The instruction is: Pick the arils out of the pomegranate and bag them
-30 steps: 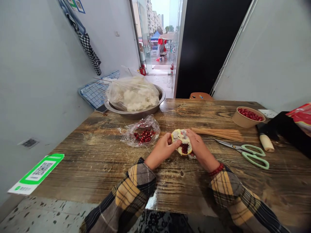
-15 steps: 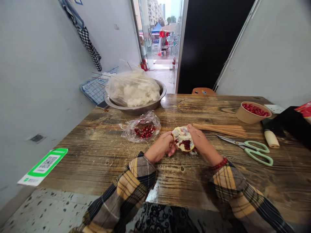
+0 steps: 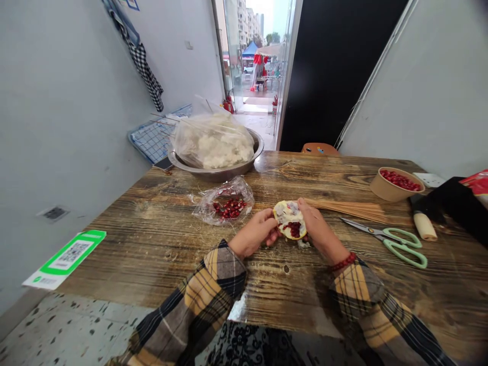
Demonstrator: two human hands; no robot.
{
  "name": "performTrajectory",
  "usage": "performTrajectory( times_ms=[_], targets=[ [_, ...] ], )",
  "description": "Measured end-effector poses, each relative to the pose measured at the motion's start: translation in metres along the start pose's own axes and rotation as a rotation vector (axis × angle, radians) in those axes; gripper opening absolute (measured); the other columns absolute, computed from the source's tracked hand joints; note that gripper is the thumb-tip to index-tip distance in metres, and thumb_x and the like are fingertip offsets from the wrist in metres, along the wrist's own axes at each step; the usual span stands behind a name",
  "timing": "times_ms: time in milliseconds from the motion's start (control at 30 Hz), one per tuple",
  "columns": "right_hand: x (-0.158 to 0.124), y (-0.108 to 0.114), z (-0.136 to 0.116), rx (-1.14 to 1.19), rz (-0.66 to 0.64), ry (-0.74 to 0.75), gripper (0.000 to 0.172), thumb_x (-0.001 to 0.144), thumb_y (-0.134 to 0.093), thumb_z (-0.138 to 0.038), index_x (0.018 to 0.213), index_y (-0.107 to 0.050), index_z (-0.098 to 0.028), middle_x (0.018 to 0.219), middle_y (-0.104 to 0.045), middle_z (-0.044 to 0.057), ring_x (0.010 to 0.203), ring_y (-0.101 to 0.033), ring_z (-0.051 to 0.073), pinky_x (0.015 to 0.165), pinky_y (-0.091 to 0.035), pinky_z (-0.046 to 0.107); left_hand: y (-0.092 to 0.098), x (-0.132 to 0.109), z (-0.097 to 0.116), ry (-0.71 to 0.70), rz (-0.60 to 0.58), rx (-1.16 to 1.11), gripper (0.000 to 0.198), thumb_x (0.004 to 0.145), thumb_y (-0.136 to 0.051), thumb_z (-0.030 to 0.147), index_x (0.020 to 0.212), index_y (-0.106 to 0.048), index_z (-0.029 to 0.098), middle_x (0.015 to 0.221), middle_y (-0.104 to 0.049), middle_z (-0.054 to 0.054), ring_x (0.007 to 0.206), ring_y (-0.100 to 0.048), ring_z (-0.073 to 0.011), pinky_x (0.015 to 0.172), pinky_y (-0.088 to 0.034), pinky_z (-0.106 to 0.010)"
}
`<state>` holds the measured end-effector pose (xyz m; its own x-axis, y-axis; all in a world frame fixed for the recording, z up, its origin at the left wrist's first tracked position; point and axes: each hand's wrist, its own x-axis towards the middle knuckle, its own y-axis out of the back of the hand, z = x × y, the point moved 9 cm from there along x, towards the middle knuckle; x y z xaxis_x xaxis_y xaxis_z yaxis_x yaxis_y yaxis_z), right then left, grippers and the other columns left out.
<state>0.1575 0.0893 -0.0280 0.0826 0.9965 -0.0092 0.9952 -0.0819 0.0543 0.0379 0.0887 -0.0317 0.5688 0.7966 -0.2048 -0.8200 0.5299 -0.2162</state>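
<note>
Between my two hands is a piece of pomegranate (image 3: pixel 288 216), its pale inner side turned up with dark red seeds at the lower part. My left hand (image 3: pixel 259 232) grips its left edge, thumb on the rim and fingers curled beneath. Along the right edge lies my right hand (image 3: pixel 315 226), closed around the fruit; some of its fingertips are hidden behind the piece. Bits of pale pith (image 3: pixel 304 244) lie below it on the wooden table (image 3: pixel 278 279). To the left, a clear plastic bag (image 3: pixel 204 206) holds loose pomegranate seeds (image 3: pixel 230 208).
A metal basin (image 3: pixel 217 174) with a bag of white fluffy stuff (image 3: pixel 224 147) stands at the back left. Thin wooden sticks (image 3: pixel 351 207) and green-handled scissors (image 3: pixel 402 241) lie right of my hands. Farther right are a paper bowl (image 3: pixel 394 192) of seeds and a QR-code card (image 3: pixel 70 256) far left.
The view has shifted slightly. Both hands still hold the pomegranate piece in nearly the same place; my left thumb now lies further over its edge.
</note>
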Motion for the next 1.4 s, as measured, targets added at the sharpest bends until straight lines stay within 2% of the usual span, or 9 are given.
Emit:
performTrajectory(
  times_ms=[100, 167, 267, 333, 633, 900, 1167, 1300, 1400],
  targets=[
    [-0.002, -0.003, 0.004, 0.089, -0.011, -0.113, 0.063, 0.081, -0.043, -0.071, 0.093, -0.067, -0.015, 0.057, -0.064, 0.003, 0.034, -0.042, 0.011, 0.028, -0.024, 0.02, 0.0, 0.002, 0.0, 0.009, -0.017, -0.087, 0.01, 0.072, -0.048, 0.019, 0.08, -0.053, 0.014, 0.063, -0.056, 0.0, 0.042, -0.044, -0.0053, 0.035, -0.03, -0.016],
    [-0.003, -0.006, 0.0, 0.163, -0.017, -0.108, 0.061, 0.082, -0.043, -0.069, 0.095, -0.068, -0.014, 0.064, -0.068, 0.004, 0.038, -0.048, 0.012, 0.031, -0.032, 0.022, 0.0, 0.001, 0.003, -0.012, -0.02, -0.115, 0.011, 0.076, -0.049, 0.024, 0.078, -0.053, 0.014, 0.064, -0.055, 0.0, 0.042, -0.044, -0.0053, 0.035, -0.03, -0.016],
    [-0.002, -0.007, -0.006, 0.248, -0.032, -0.028, 0.055, 0.083, -0.048, -0.065, 0.098, -0.068, -0.015, 0.079, -0.073, 0.007, 0.059, -0.064, 0.017, 0.053, -0.05, 0.027, 0.0, -0.001, 0.005, -0.02, -0.005, -0.121, 0.024, 0.081, -0.054, 0.039, 0.081, -0.052, 0.014, 0.063, -0.054, 0.001, 0.042, -0.041, -0.0039, 0.035, -0.026, -0.014],
    [-0.001, -0.005, -0.007, 0.261, -0.018, 0.023, 0.053, 0.084, -0.049, -0.063, 0.1, -0.067, -0.016, 0.086, -0.074, 0.007, 0.073, -0.067, 0.02, 0.064, -0.052, 0.03, -0.001, -0.003, 0.004, 0.002, -0.01, -0.109, 0.032, 0.079, -0.06, 0.045, 0.088, -0.051, 0.015, 0.063, -0.053, 0.002, 0.042, -0.039, -0.0026, 0.036, -0.023, -0.013],
    [-0.002, 0.006, -0.016, -0.06, 0.063, 0.279, 0.045, 0.09, -0.044, -0.053, 0.106, -0.068, -0.019, 0.102, -0.071, 0.006, 0.091, -0.063, 0.022, 0.077, -0.049, 0.032, -0.003, -0.003, -0.005, 0.048, -0.018, -0.035, 0.032, 0.078, -0.061, 0.034, 0.102, -0.047, 0.018, 0.061, -0.051, 0.005, 0.04, -0.036, -0.0017, 0.036, -0.019, -0.012],
    [-0.006, 0.002, -0.028, -0.246, 0.043, 0.335, 0.045, 0.092, -0.04, -0.051, 0.105, -0.07, -0.02, 0.101, -0.072, 0.006, 0.092, -0.064, 0.022, 0.082, -0.047, 0.033, -0.004, -0.003, -0.008, 0.05, 0.026, -0.038, 0.039, 0.073, -0.057, 0.02, 0.11, -0.047, 0.019, 0.068, -0.053, 0.004, 0.043, -0.042, -0.0024, 0.036, -0.02, -0.012],
    [0.004, 0.006, 0.0, 0.211, 0.094, 0.07, 0.057, 0.085, -0.044, -0.064, 0.099, -0.068, -0.014, 0.087, -0.073, 0.008, 0.071, -0.066, 0.02, 0.062, -0.052, 0.03, -0.006, -0.001, -0.003, 0.063, -0.019, -0.148, 0.015, 0.075, -0.05, 0.023, 0.087, -0.053, 0.015, 0.063, -0.054, 0.001, 0.041, -0.041, -0.0047, 0.036, -0.028, -0.015],
    [0.002, 0.005, 0.005, 0.293, 0.135, -0.038, 0.057, 0.082, -0.046, -0.066, 0.099, -0.064, -0.015, 0.073, -0.069, 0.005, 0.049, -0.055, 0.014, 0.037, -0.038, 0.023, 0.004, 0.0, 0.001, 0.005, 0.068, -0.155, 0.025, 0.079, -0.057, 0.035, 0.093, -0.053, 0.016, 0.064, -0.053, 0.003, 0.042, -0.041, -0.0048, 0.036, -0.028, -0.015],
    [-0.001, 0.006, 0.0, 0.317, 0.155, -0.048, 0.048, 0.081, -0.049, -0.063, 0.099, -0.06, -0.019, 0.067, -0.063, 0.0, 0.045, -0.049, 0.012, 0.033, -0.03, 0.02, 0.007, -0.001, 0.0, 0.003, 0.109, -0.124, 0.032, 0.077, -0.061, 0.042, 0.095, -0.052, 0.016, 0.064, -0.052, 0.004, 0.042, -0.04, -0.0037, 0.036, -0.026, -0.014]
  ],
)
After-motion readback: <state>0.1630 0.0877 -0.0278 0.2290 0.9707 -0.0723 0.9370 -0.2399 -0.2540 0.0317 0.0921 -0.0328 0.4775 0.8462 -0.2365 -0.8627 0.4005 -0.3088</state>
